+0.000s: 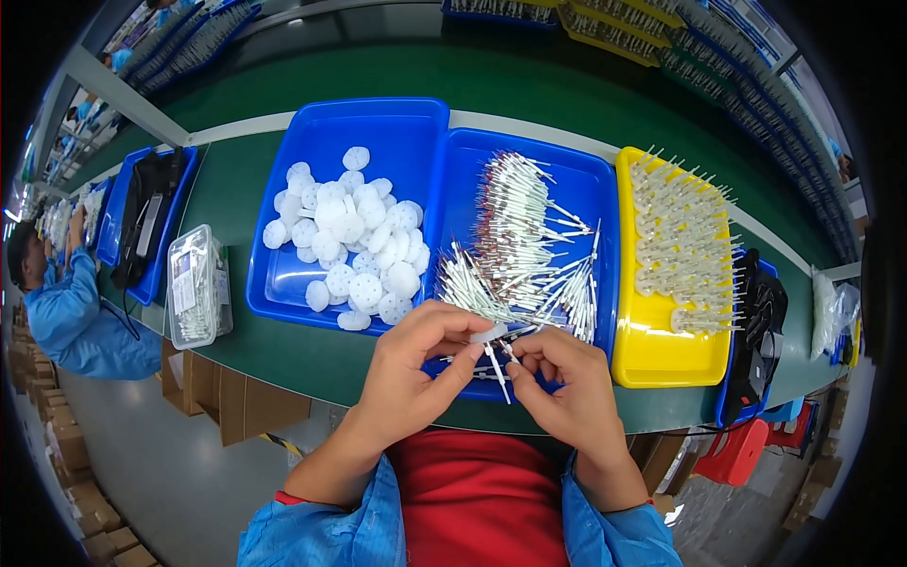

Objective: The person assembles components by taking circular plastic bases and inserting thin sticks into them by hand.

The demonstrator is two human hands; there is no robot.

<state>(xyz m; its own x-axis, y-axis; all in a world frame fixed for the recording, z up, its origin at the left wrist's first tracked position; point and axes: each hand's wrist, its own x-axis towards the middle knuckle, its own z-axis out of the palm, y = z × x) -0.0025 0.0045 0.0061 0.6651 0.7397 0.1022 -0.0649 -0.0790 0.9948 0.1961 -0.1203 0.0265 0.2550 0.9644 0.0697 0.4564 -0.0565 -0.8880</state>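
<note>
My left hand [408,364] pinches a white plastic disc [488,334] between thumb and fingers, above the near edge of the middle blue tray [581,170]. A thin white stick-shaped part [499,374] points down from the disc. Close on its right, my right hand [574,389] has thumb and fingertips closed on another thin stick-shaped part [510,352], partly hidden by the fingers. Many similar white sticks [515,222] with dark reddish ends lie heaped in that tray. Loose white discs with small holes [345,227] are piled in the left blue tray [368,111].
A yellow tray [666,359] on the right holds rows of discs fitted with sticks [680,246]. A clear plastic box [196,283] stands at the left on the green bench [274,364]. Black items lie in outer blue trays. Another person in blue [85,312] sits far left.
</note>
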